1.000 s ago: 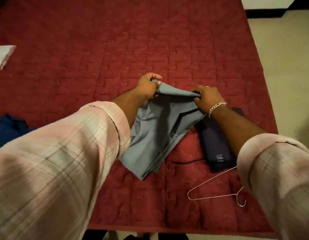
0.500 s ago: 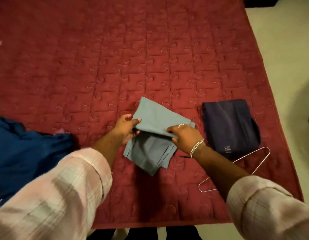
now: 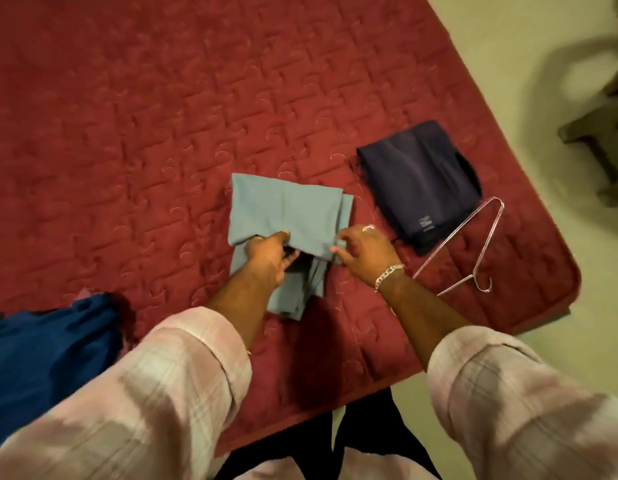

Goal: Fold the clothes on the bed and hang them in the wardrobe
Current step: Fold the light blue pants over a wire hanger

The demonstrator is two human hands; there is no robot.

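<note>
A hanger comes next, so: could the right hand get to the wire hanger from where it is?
Probably yes. The hanger lies bare on the bed just beside the right hand, but that hand holds the grey cloth.

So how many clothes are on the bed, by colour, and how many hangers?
Grey-blue garment, gripped by the left hand and right hand: 1
Dark navy folded garment: 1
Bright blue garment: 1
Wire hanger: 1
Total: 4

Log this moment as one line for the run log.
step: folding grey-blue garment on bed | left hand: grips its edge | right hand: pinches its edge | navy folded garment, wire hanger: beside, untouched
</note>
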